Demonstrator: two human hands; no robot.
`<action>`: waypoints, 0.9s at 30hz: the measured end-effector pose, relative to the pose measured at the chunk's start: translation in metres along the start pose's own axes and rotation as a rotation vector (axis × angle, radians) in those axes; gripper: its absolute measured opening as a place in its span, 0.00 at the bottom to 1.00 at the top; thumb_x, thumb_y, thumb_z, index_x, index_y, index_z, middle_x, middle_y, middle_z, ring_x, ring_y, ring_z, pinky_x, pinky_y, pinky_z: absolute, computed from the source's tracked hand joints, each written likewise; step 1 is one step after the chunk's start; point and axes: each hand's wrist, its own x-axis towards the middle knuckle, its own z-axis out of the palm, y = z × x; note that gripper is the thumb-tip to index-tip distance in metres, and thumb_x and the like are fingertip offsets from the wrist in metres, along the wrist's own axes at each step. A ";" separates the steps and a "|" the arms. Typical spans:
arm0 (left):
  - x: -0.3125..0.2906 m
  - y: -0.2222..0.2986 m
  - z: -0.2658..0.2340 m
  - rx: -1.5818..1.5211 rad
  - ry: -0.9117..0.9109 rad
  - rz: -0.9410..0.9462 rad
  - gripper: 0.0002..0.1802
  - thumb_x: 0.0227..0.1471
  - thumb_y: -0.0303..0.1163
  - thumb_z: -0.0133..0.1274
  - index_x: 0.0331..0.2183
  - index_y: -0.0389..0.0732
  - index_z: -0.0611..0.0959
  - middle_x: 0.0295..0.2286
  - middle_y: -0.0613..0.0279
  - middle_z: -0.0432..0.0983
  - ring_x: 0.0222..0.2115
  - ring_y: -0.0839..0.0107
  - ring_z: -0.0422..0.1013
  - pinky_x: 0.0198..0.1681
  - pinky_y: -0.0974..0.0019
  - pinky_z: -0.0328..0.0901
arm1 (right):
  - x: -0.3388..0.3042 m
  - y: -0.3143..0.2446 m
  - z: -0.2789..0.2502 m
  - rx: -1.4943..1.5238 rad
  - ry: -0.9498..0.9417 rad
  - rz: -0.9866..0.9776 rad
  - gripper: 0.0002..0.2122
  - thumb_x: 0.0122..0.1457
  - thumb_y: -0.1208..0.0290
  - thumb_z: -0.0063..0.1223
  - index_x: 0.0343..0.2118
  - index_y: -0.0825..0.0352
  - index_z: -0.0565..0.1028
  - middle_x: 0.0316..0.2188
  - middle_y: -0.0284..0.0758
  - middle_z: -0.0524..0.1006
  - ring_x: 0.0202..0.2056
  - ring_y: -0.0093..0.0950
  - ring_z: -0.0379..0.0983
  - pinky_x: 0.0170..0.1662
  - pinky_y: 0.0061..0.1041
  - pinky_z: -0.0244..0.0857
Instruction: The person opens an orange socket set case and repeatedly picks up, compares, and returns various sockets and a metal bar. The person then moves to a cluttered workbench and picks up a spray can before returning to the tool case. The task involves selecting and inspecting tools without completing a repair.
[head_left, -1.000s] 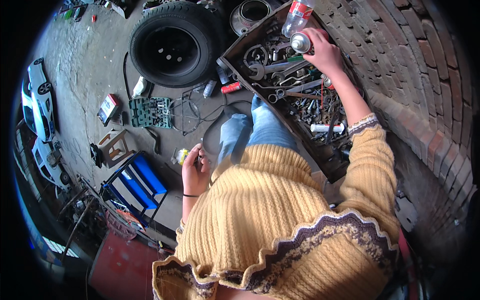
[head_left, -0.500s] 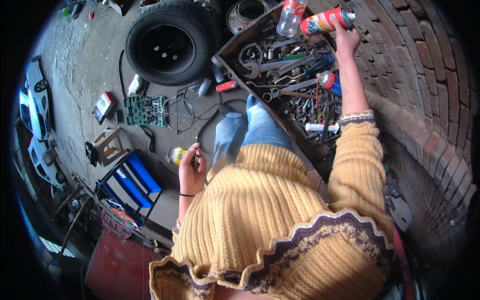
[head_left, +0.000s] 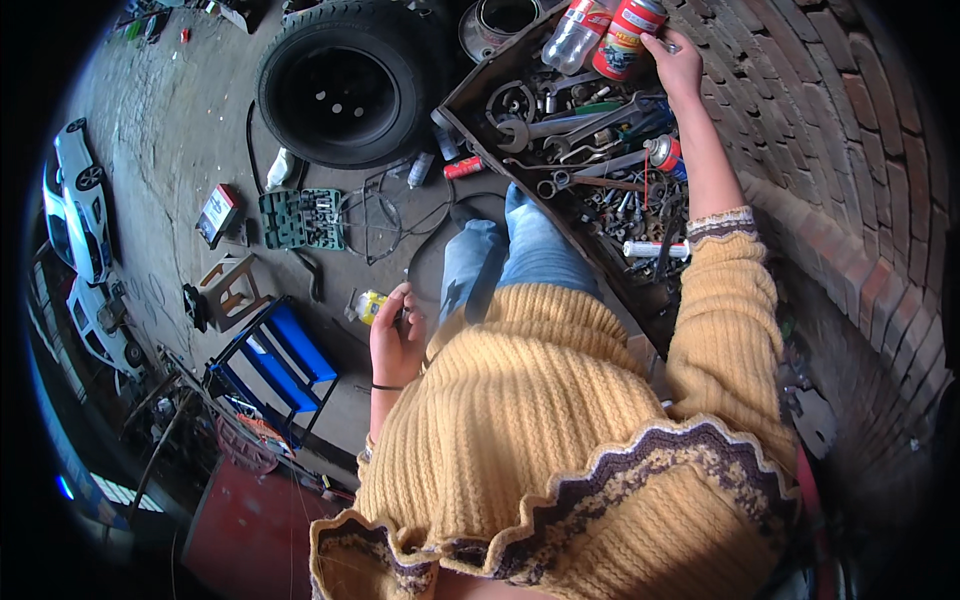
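At the far right, my right hand (head_left: 676, 66) is closed on the side of a red spray can (head_left: 622, 48). The can stands tilted beside a clear plastic bottle (head_left: 575, 42) with a red label, at the far end of a tool tray (head_left: 462, 108). Wrenches (head_left: 520, 133), sockets and loose bolts fill the tray. A second spray can (head_left: 664, 154), red and blue, rests in it near my right forearm. My left hand (head_left: 396, 335) is raised by my left hip with curled fingers; what they hold, if anything, I cannot make out. Behind it shows a yellow packet (head_left: 371, 305).
A tyre on its rim (head_left: 388, 140) lies on the ground left of the tray. Nearby are an open green socket set (head_left: 290, 222), looped cables, a red can (head_left: 463, 168) and a blue folding stool (head_left: 283, 352). A brick wall (head_left: 850, 130) rises on the right.
My right hand has turned the red spray can from lying sideways to nearly upright and brought it left, against the bottle. My left hand keeps its curled pose.
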 end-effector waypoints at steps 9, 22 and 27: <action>0.004 0.002 0.002 0.014 -0.002 -0.016 0.07 0.56 0.29 0.47 0.36 0.39 0.75 0.23 0.69 0.70 0.19 0.80 0.63 0.16 0.79 0.54 | -0.104 -0.008 -0.115 -0.683 -0.282 -0.030 0.28 0.42 0.61 0.67 0.48 0.61 0.72 0.44 0.40 0.76 0.42 0.37 0.74 0.46 0.32 0.66; 0.021 0.013 0.030 0.181 -0.106 -0.048 0.07 0.56 0.29 0.47 0.36 0.38 0.75 0.23 0.69 0.68 0.19 0.81 0.62 0.16 0.80 0.53 | -0.130 -0.010 -0.128 -0.473 0.146 0.258 0.24 0.39 0.56 0.68 0.37 0.67 0.76 0.32 0.40 0.79 0.34 0.30 0.77 0.40 0.29 0.68; 0.022 0.011 0.032 0.212 -0.123 -0.055 0.07 0.56 0.30 0.47 0.36 0.38 0.75 0.23 0.69 0.69 0.19 0.81 0.62 0.16 0.79 0.53 | -0.102 -0.017 -0.134 0.221 0.252 0.293 0.19 0.46 0.66 0.67 0.39 0.68 0.74 0.36 0.32 0.77 0.38 0.19 0.72 0.46 0.22 0.64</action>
